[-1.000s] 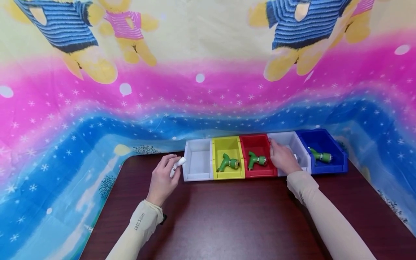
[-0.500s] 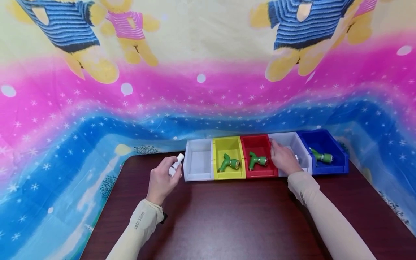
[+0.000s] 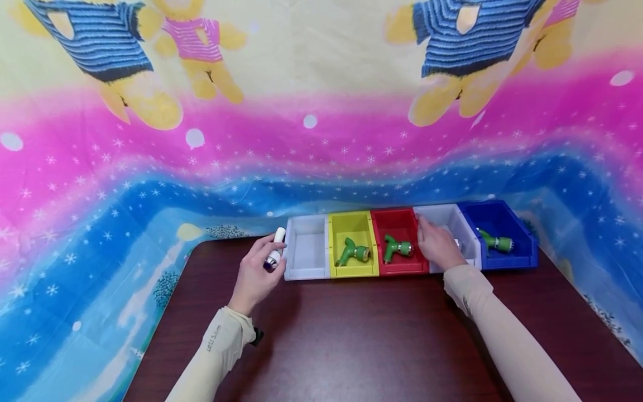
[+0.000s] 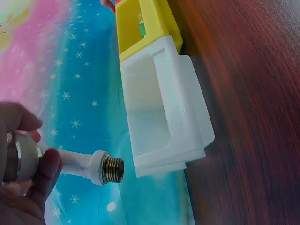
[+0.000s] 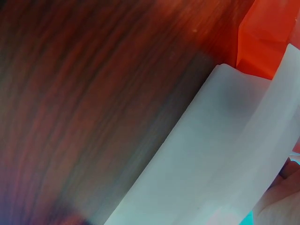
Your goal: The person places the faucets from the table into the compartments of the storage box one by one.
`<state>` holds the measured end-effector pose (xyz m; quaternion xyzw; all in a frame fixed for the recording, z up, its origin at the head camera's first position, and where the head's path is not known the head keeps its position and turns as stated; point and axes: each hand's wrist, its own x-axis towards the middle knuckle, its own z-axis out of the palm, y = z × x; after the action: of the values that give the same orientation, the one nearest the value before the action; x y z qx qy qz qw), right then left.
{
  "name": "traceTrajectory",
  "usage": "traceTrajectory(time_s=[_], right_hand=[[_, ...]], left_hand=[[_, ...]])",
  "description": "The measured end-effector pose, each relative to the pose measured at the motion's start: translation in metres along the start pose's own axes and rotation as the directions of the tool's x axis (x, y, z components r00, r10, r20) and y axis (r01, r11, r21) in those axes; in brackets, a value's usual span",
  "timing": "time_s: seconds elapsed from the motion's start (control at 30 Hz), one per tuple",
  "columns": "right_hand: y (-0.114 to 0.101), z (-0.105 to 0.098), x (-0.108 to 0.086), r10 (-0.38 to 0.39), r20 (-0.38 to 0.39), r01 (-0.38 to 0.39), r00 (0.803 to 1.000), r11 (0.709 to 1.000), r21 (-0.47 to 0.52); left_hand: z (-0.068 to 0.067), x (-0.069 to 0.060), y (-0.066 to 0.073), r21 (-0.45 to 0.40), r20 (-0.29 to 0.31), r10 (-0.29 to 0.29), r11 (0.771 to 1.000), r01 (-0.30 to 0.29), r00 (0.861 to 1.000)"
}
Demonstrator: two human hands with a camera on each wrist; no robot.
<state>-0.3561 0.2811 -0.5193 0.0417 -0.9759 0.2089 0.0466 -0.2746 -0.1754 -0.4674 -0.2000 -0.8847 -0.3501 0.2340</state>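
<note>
At the left end of the row of bins, my left hand holds a white pipe fitting with a shiny metal collar, pinched between thumb and fingers. In the left wrist view, the fitting points its threaded metal end toward the near white bin, apart from it. My right hand reaches into the right-hand white bin, fingers along the wall beside the red bin. A white and silver piece shows partly beside that hand. The right fingertips are mostly hidden.
Green Y-shaped fittings lie in the yellow bin, the red bin and the blue bin. The left white bin stands beside the yellow one. A dark wooden table extends in front; a printed cloth hangs behind.
My left hand has turned the white fitting more upright, so its metal collar now shows, and has shifted slightly to the right. The right hand has stayed in place.
</note>
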Motion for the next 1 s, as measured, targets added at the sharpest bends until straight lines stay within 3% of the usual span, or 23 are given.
traceTrajectory(time_s=[0.17, 0.27, 0.57, 0.77, 1.0], right_hand=[[0.000, 0.000, 0.001, 0.000, -0.001, 0.000, 1.000, 1.000, 0.000], [0.000, 0.000, 0.001, 0.001, 0.002, -0.001, 1.000, 1.000, 0.004], [0.001, 0.002, 0.002, -0.008, -0.008, 0.008, 1.000, 1.000, -0.002], [0.003, 0.003, 0.003, -0.009, -0.009, 0.009, 1.000, 1.000, -0.008], [0.003, 0.004, 0.002, -0.011, -0.009, 0.011, 1.000, 1.000, -0.011]], left_hand=[[0.002, 0.003, 0.003, -0.002, 0.128, 0.017, 1.000, -0.017, 0.992], [0.004, 0.003, 0.006, 0.030, 0.158, 0.024, 0.999, -0.029, 0.987], [0.016, 0.010, 0.008, 0.148, 0.082, 0.123, 0.980, -0.134, 0.989], [0.026, 0.016, 0.014, 0.095, 0.096, 0.115, 0.988, -0.124, 0.989], [0.040, 0.025, 0.019, 0.145, 0.113, 0.096, 0.983, -0.112, 0.989]])
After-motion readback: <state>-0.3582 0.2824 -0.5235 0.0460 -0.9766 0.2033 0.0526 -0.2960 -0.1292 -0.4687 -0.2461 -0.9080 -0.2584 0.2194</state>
